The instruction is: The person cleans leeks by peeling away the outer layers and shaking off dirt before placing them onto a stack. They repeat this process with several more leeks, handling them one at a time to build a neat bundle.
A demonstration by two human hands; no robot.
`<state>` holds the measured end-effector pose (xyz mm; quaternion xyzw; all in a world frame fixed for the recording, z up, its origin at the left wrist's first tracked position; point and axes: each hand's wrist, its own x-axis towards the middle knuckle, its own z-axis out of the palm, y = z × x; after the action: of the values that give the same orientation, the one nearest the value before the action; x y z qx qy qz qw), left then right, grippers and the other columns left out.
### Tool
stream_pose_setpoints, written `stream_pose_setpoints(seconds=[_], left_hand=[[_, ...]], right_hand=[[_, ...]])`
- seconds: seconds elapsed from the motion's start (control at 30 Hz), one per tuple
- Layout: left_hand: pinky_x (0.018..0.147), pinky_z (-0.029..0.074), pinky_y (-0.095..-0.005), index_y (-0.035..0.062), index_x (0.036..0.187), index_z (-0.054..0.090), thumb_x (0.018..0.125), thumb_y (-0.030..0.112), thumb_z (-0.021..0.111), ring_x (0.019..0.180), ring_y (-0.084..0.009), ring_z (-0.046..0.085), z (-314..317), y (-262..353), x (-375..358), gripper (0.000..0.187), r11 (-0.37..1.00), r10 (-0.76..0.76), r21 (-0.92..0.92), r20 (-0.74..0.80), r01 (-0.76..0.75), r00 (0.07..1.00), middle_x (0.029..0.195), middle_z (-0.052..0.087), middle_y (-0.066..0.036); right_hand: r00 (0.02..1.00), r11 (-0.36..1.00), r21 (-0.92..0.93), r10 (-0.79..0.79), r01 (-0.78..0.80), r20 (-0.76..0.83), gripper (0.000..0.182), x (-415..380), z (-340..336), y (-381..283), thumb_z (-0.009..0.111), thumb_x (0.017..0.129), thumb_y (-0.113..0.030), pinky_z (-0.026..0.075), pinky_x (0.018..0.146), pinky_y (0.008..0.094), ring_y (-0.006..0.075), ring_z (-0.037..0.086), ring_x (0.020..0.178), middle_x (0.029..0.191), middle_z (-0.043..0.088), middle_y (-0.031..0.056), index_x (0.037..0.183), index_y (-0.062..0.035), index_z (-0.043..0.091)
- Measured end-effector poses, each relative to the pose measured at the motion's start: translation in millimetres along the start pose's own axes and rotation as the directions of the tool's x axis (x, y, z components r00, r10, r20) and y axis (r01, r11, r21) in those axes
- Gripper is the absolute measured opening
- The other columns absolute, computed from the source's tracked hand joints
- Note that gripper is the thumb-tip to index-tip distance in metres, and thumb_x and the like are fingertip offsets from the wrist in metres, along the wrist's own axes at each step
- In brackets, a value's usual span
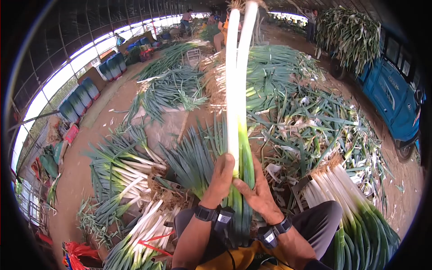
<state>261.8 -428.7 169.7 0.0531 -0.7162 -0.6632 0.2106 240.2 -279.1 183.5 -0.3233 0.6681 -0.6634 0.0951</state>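
Two long green onions (231, 90) stand upright in front of me, white shafts and roots at the top, green leaves hanging down between my knees. My left hand (219, 181) is closed round them from the left side. From the right, my right hand (261, 200) grips the same stalks, its thumb across the green part. Beside my right knee lies a neat bundle of white-stemmed green onions (342, 193), roots facing away. At my left, a pile of untrimmed green onions (130, 177) lies on the ground, and another bunch (141, 234) has red ties near it.
Stripped leaves (324, 121) cover the ground at the right. Beyond them stands a blue truck (389, 94) loaded with greens. Wrapped bundles (81, 99) line the left wall. More onion heaps (270, 72) and other people (186, 18) are farther back. Red ties (81, 250) lie at the lower left.
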Motion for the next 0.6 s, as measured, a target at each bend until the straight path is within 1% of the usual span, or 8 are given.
stream_pose_setpoints(seconds=[0.07,0.17,0.23,0.3,0.43,0.47,0.5,0.6], left_hand=[[0.094,0.044,-0.03,0.0019,0.128,0.052,0.109,0.058,0.029,0.104,-0.0151,0.051,1.8,3.8,2.0,0.064,0.998,-0.016,-0.055,0.018,0.017,1.0,0.115,0.056,-0.007],[0.085,0.044,-0.0398,-0.004,0.109,0.059,0.108,0.054,0.038,0.093,-0.0223,0.053,11.4,13.7,-4.5,0.062,0.994,0.069,-0.082,-0.088,-0.077,0.994,0.1,0.059,-0.014],[0.078,0.045,-0.0387,-0.004,0.108,0.06,0.108,0.052,0.04,0.085,-0.0204,0.054,13.4,12.1,-3.6,0.06,0.982,0.182,0.061,-0.079,-0.177,0.98,0.091,0.059,-0.012],[0.067,0.046,-0.035,-0.004,0.1,0.062,0.108,0.049,0.045,0.073,-0.0161,0.054,13.7,8.1,-0.5,0.056,0.92,0.331,0.256,-0.103,-0.296,0.938,0.079,0.062,-0.008],[0.064,0.044,-0.0293,-0.0055,0.101,0.073,0.108,0.042,0.048,0.071,-0.0102,0.058,7.8,16.7,4.2,0.054,0.972,0.235,0.037,-0.071,-0.233,0.969,0.082,0.072,-0.009],[0.066,0.046,-0.0296,-0.0055,0.107,0.072,0.108,0.042,0.047,0.073,-0.0115,0.06,4.2,14.8,6.8,0.053,0.974,0.217,-0.057,-0.067,-0.221,0.974,0.086,0.073,-0.009],[0.068,0.048,-0.0299,-0.0054,0.113,0.071,0.109,0.042,0.047,0.075,-0.0128,0.061,-0.9,13.9,8.1,0.053,0.967,0.199,-0.151,-0.062,-0.206,0.978,0.089,0.073,-0.01],[0.076,0.053,-0.0319,-0.0045,0.128,0.064,0.109,0.044,0.045,0.082,-0.0175,0.065,-4.1,22.9,9.4,0.056,0.887,0.112,-0.446,-0.042,-0.119,0.993,0.101,0.073,-0.013]], right_hand=[[1.0,1.0,-0.005,0.024,-0.024,-0.016,0.078,-6.0,3.4,-1.3,0.065,0.097,-0.015,0.032,0.119,0.041,0.0322,0.04,0.146,0.157,0.039,0.0251,0.16,-0.0016,0.021],[0.999,0.989,-0.145,-0.018,0.014,-0.03,0.074,-9.4,3.0,0.7,0.06,0.1,-0.017,0.036,0.117,0.0437,0.0402,0.043,0.144,0.156,0.04,0.0273,0.161,-0.0029,0.02],[0.993,0.951,-0.293,-0.11,0.096,-0.034,0.071,-12.4,4.1,3.3,0.055,0.101,-0.015,0.04,0.113,0.0453,0.0465,0.045,0.14,0.154,0.041,0.0295,0.161,-0.004,0.019],[0.999,0.966,-0.256,-0.038,0.027,-0.036,0.069,-15.7,4.8,2.0,0.052,0.103,-0.015,0.036,0.115,0.0423,0.0415,0.044,0.142,0.156,0.04,0.0272,0.162,-0.0066,0.018],[1.0,0.965,-0.262,0.019,-0.022,-0.015,0.068,-28.3,6.6,1.9,0.05,0.105,-0.014,0.034,0.116,0.0402,0.0397,0.042,0.144,0.157,0.04,0.0255,0.163,-0.0082,0.016],[0.999,0.966,-0.255,0.035,-0.035,-0.004,0.068,-30.2,7.4,1.0,0.05,0.105,-0.013,0.034,0.116,0.0399,0.0395,0.042,0.145,0.158,0.04,0.0252,0.163,-0.0086,0.015],[0.999,0.957,-0.29,0.043,-0.032,0.032,0.068,-34.0,2.9,11.5,0.051,0.104,-0.013,0.044,0.109,0.0436,0.045,0.051,0.133,0.154,0.043,0.0274,0.163,-0.0123,0.018],[0.996,0.939,-0.341,-0.009,0.039,0.088,0.068,-41.0,3.9,28.9,0.051,0.105,-0.015,0.044,0.108,0.0426,0.0463,0.051,0.133,0.153,0.044,0.0277,0.163,-0.0129,0.017]])
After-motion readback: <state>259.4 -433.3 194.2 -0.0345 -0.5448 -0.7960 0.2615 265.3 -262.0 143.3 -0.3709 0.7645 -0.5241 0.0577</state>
